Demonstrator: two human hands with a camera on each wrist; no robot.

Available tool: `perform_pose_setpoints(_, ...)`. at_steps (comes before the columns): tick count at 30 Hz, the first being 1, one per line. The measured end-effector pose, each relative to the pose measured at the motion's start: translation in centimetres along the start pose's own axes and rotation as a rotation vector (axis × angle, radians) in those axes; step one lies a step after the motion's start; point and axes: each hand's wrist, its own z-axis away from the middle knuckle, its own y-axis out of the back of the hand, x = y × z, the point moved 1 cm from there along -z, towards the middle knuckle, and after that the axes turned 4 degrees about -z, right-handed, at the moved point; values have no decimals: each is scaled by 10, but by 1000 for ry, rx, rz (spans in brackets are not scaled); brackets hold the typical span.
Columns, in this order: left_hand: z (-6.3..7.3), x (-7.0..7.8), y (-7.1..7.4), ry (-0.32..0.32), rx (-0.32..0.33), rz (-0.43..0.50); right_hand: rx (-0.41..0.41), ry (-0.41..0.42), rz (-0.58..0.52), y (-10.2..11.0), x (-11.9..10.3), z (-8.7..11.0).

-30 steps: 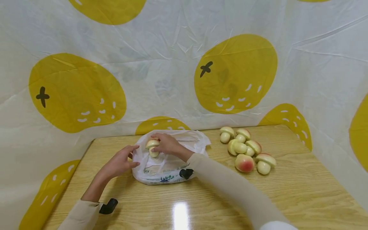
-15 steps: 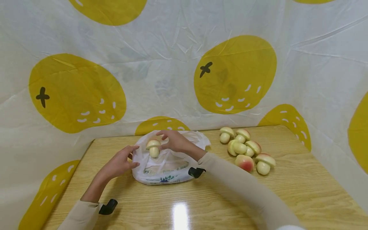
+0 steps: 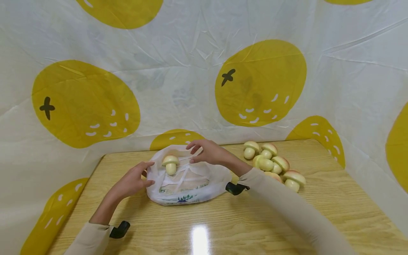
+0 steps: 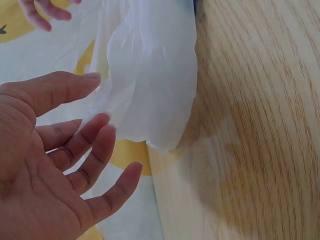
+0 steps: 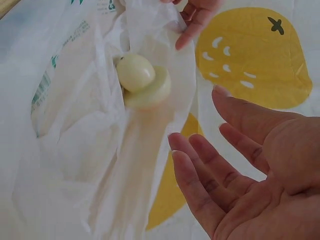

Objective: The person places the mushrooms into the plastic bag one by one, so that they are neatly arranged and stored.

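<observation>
A mushroom-shaped piece with a pale stem and a reddish-topped cap lies inside a white plastic bag with green and blue print, its mouth spread wide. At the bag's left edge is my left hand, fingers loosely bent and thumb apart; the left wrist view shows its fingertips right by the white plastic. My right hand hovers over the bag's back right, fingers spread, with nothing between them. From the right wrist view, the mushroom-shaped piece sits on the plastic, apart from that hand.
Several more mushroom-shaped pieces are grouped on the wooden table right of the bag, partly behind the right forearm. A white cloth printed with yellow fruit hangs behind and around the table.
My right hand has let go of the mushroom-shaped piece in the bag and drawn away to the right, its fingers loosening. My left hand stays at the bag's edge.
</observation>
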Motion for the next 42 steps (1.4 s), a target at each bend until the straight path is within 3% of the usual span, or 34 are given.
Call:
perform_pose_setpoints(16,-1,0,1,-8,4,-9,-53,-11,-15,37,20,50)
perform_pose_setpoints(22,-1,0,0,-10,0,-4,-24,-7,1,55,27,68)
perform_pose_setpoints(27,-1,2,0,-9,-5,-3,-22,-34,21,68,34,79)
perform_pose_setpoints(35,-1,2,0,-1,-7,-13,-94,-63,24,88,51,93)
perform_pose_setpoints(42,0,1,0,-6,-9,-8,-95,-51,41,103,63,107)
